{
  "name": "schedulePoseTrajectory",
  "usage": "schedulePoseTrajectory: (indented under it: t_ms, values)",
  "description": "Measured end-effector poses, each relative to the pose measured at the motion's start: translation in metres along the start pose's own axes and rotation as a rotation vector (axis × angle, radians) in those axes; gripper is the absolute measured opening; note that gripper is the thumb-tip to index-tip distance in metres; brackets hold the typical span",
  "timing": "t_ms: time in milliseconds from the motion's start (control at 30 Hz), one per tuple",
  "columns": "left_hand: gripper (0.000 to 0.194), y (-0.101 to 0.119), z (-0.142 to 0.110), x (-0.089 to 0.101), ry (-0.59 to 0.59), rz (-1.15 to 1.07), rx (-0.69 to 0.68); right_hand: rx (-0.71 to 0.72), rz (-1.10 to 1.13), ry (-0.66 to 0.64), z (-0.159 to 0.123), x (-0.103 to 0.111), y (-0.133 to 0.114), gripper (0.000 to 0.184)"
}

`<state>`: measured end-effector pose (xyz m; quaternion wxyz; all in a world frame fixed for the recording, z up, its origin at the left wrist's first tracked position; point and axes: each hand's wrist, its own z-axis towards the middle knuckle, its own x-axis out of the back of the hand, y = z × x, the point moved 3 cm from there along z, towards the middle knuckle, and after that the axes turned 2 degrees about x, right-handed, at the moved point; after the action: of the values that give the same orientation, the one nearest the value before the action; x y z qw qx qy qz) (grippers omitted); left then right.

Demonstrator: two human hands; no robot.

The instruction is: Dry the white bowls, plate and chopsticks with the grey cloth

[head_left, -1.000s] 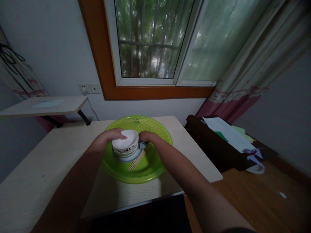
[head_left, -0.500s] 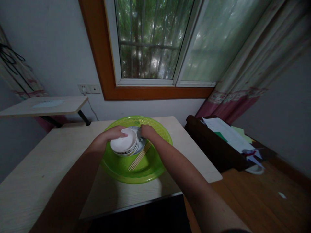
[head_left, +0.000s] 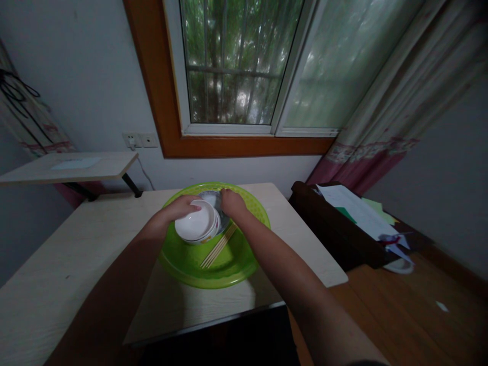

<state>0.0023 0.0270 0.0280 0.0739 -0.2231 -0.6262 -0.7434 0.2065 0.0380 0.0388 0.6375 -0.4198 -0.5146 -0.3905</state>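
A large green plastic basin [head_left: 213, 279] holds the dishes. My left hand [head_left: 182, 207] is closed on the rim of a small stack of white bowls [head_left: 195, 226], its thumb over the inside of the top one. The bowls tilt towards me, and printed marks show on their outer sides. Just behind and to the right of them is a greyish plate [head_left: 224, 221], partly hidden by the stack. My right hand [head_left: 232, 203] pinches this plate at its far right rim; the fingertips are mostly out of sight. Several light wooden chopsticks [head_left: 218, 247] lie in the basin below my right wrist.
The basin stands on a pale wooden table [head_left: 95, 244]. At the left back rises a small shelf [head_left: 110, 165] on black legs. Beyond the table's right edge, a dark brown piece of furniture [head_left: 320, 223] bears papers [head_left: 354, 208]. A window [head_left: 244, 76] is ahead.
My right hand has moved slightly up and away with the plate's rim, and more of the plate shows behind the bowls. The bowl stack has shifted a little to the right.
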Motion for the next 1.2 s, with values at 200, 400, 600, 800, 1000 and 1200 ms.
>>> schedulePoseTrajectory:
  t_ms: [200,400,600,800,1000,1200]
  values:
    - [0.021,-0.006,0.003,-0.001,-0.028,0.046,-0.036,0.003,-0.052,0.071,-0.004,0.008,-0.003,0.032]
    - [0.035,-0.012,0.003,-0.002,-0.192,0.256,0.003,-0.005,-0.090,0.114,-0.006,0.013,-0.001,0.030]
    - [0.037,-0.011,0.000,-0.004,-0.228,0.306,-0.009,-0.076,-0.107,0.164,-0.005,0.017,0.013,0.028]
    - [0.040,-0.014,0.002,-0.006,-0.225,0.301,0.005,-0.150,-0.100,0.217,-0.002,0.021,0.026,0.026]
    - [0.040,-0.021,0.005,-0.006,-0.213,0.272,0.013,-0.200,-0.077,0.351,-0.004,0.032,0.034,0.026]
    - [0.037,-0.022,0.005,-0.008,-0.182,0.216,0.033,-0.292,0.002,0.525,-0.006,0.042,0.047,0.024]
